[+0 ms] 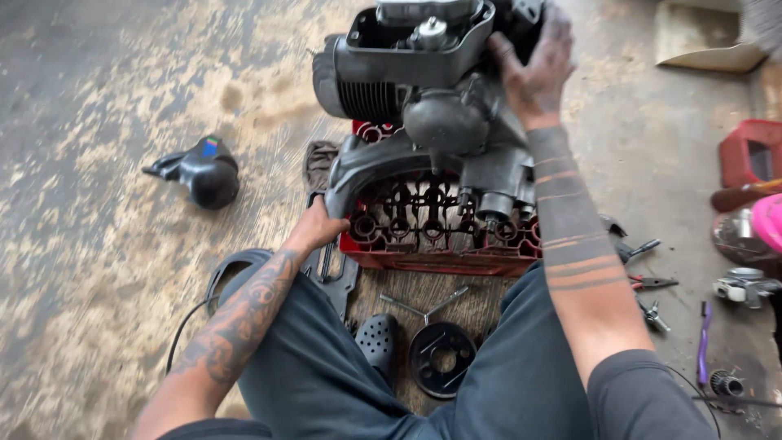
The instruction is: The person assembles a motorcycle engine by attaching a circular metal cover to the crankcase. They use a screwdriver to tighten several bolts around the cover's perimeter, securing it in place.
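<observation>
Engine block (pixel 432 98) sits on the red plastic crate (pixel 440 253), which is on the concrete floor (pixel 98 244) right in front of our knees. Dark, greasy casing, finned cylinder on its left side, open housing on top with a round metal cap inside.

Our right hand (pixel 538 65) is clamped on the engine's upper right edge, fingers wrapped over the casing. Our left hand (pixel 316 228) is closed on the lower end of the curved black cover (pixel 366 167) that hangs off the engine's lower left, just at the crate's left corner.

Around it:
- Black rounded cover part (pixel 204 171) with a small blue mark lies on the floor to the left, well apart from the crate.
- Y-shaped socket wrench (pixel 428 307) on the floor between our legs, just below the crate.
- Round black disc (pixel 441 358) with a centre hole next to a black clog (pixel 379 342), both near our knees.
- Pliers (pixel 648 283) on the floor to the right of our right forearm.
- Purple-handled brush (pixel 705 342) further right, near a small metal part (pixel 737 287).
- Red container (pixel 749 151) at the right edge.

Motion blur on the floor; fine detail on the small tools is not readable.
</observation>
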